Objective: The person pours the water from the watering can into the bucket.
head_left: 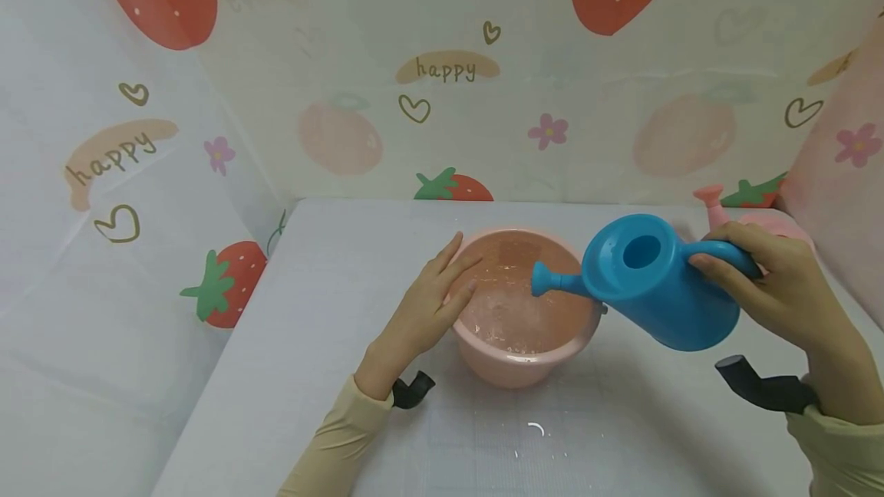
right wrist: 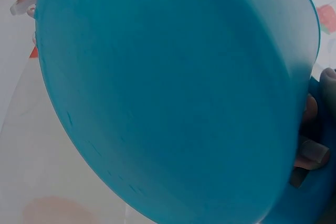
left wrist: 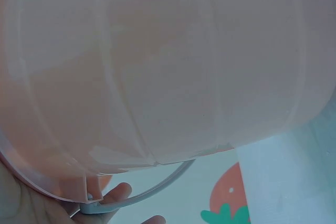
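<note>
A pink bucket (head_left: 507, 371) with water inside stands on the table. My left hand (head_left: 424, 301) rests at its left rim with fingers extended; the left wrist view shows the bucket's wall (left wrist: 168, 77) and the fingers beside its grey handle (left wrist: 152, 190). My right hand (head_left: 783, 282) grips the handle of a blue watering can (head_left: 677, 309). The can is tilted, its spout (head_left: 555, 282) reaching over the bucket's right rim. In the right wrist view the can's blue body (right wrist: 168, 98) fills most of the picture, with fingertips (right wrist: 315, 151) curled around the handle.
A pink watering can (head_left: 718, 209) sits at the back right, partly hidden by the right hand. Water drops (head_left: 536, 429) lie on the white table (head_left: 345, 251) in front of the bucket. Printed sheets (head_left: 442, 136) form walls behind and at both sides.
</note>
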A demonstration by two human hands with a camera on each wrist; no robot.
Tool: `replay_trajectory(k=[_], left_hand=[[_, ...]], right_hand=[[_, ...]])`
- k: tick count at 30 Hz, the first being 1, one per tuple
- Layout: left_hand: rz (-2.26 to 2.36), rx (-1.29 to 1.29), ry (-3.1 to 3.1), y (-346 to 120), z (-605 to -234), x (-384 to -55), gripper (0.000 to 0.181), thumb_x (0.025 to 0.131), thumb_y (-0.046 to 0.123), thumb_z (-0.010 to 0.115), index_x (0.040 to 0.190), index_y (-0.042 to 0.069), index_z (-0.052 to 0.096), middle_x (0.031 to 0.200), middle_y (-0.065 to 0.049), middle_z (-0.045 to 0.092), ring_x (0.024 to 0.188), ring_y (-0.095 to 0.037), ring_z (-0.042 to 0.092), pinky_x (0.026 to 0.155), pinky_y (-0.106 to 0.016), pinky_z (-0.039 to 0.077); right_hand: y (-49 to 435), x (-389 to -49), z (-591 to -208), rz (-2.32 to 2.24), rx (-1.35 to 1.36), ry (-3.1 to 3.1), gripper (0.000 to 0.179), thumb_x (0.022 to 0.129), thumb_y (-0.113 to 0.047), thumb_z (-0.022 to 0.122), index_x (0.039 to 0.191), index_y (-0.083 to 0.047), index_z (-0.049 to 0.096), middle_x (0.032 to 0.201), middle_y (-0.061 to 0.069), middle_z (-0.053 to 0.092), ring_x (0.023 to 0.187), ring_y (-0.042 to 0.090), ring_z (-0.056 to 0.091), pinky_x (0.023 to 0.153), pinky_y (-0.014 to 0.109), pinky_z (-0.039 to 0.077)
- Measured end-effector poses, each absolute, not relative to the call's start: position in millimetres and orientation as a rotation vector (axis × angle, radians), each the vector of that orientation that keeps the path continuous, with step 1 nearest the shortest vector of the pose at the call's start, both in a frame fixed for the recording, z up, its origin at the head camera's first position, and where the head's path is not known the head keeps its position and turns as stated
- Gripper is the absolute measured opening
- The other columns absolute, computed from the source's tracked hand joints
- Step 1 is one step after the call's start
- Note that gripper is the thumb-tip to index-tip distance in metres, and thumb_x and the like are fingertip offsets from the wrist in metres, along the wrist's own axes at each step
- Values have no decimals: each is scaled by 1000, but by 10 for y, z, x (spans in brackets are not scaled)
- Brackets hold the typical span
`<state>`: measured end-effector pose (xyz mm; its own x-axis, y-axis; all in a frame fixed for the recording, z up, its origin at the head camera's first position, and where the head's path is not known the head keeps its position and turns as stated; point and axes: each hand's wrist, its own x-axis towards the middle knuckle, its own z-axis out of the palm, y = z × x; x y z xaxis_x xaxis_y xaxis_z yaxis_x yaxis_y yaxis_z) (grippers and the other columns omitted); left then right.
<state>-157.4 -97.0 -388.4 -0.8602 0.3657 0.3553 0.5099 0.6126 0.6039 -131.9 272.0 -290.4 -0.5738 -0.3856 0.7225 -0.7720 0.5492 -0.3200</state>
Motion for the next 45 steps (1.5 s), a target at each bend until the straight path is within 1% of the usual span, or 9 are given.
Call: replay_trajectory(k=[4,7,14,19,23,28,30,36,45], left_hand=[[-1083,-718,-2638,-969,-3890,-1568,40,97,34,46,135,23,48,153,-4,23,134,-26,33,101,-51,36],[-1084,-716,-2636,-969,-3891,-1564,40,97,34,45,135,22,49,153,-4,23,134,-25,33,101,-51,36],[-1086,-717,-2641,-967,-3874,-1553,41,97,37,44,136,24,48,154,-3,22,134,-25,32,102,-51,35],[-1088,-719,-2646,-965,-3874,-1551,42,97,38,43,136,24,48,153,-4,22,134,-26,33,101,-52,35],[-1090,-717,-2648,-965,-3870,-1547,41,97,38,43,136,25,48,154,-2,21,134,-26,33,101,-52,35],[-1098,-711,-2652,-963,-3862,-1541,40,97,34,46,136,25,48,154,1,20,134,-25,32,101,-52,36],[-1098,-710,-2657,-963,-3858,-1540,40,97,36,44,136,25,48,154,3,19,134,-25,32,101,-51,36],[-1096,-711,-2654,-963,-3849,-1535,41,97,39,43,136,26,48,154,5,18,133,-26,33,100,-51,36],[-1090,-714,-2652,-961,-3847,-1534,40,97,33,46,135,24,48,154,0,21,133,-27,34,99,-52,37]], right_hand=[[2722,-1305,-2889,810,915,-2236,23,84,-15,67,86,7,62,74,0,56,75,-6,46,81,5,38],[2722,-1302,-2874,811,918,-2251,22,84,-14,68,86,7,62,74,-1,56,75,-6,46,81,5,38],[2718,-1326,-2891,875,946,-2179,37,85,-30,65,84,7,63,73,-4,57,74,-4,46,79,5,38],[2716,-1331,-2891,891,944,-2173,39,85,-32,65,83,7,64,73,-5,57,74,-4,46,78,5,38],[2709,-1333,-2885,901,953,-2161,42,85,-35,64,83,7,64,73,-6,57,74,-4,47,79,6,38],[2706,-1311,-2861,870,940,-2205,30,84,-24,67,84,7,63,74,-6,56,74,-5,46,79,5,38],[2706,-1304,-2850,851,935,-2228,26,84,-19,68,85,6,63,74,-6,56,75,-5,46,79,5,38],[2701,-1305,-2837,847,952,-2215,27,84,-20,68,85,6,63,74,-4,56,74,-4,46,79,5,38],[2719,-1312,-2859,813,926,-2237,18,82,-13,70,86,4,63,75,-5,56,75,-5,46,81,5,39]])
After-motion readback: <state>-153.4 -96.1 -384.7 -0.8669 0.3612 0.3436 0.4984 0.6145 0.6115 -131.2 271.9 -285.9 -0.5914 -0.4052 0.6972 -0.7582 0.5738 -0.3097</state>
